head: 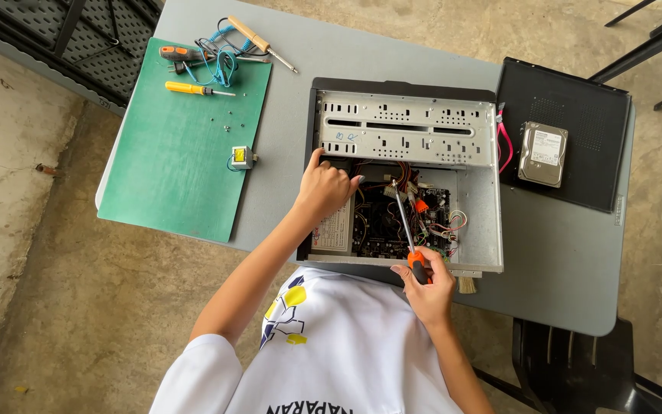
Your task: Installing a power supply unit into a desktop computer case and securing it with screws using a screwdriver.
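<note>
Clearly the open computer case (pixel 408 180) is the landmark, lying flat on the grey table (pixel 568 261) with its side off and its boards and wires showing. The right hand (pixel 427 287) sits at the case's near edge, fingers wrapped shut around the orange-and-black handle of a long screwdriver (pixel 406 226); the shaft slants up into the case, and its tip lies among the cables near the middle, below the perforated metal drive bay (pixel 408 130). The left hand (pixel 325 188) rests on the case's left wall, fingers curled over the edge and down onto the dark box inside; whether it grips anything I cannot tell. Right of the case lies the black side panel (pixel 576 115), with a silver hard drive (pixel 543 154) on it. Left of the case lies a green mat (pixel 170 161) carrying a yellow screwdriver (pixel 193 90), a small transformer (pixel 241 158) and a blue coiled cable (pixel 220 61). A soldering iron (pixel 260 44) lies beyond the mat's far corner.
</note>
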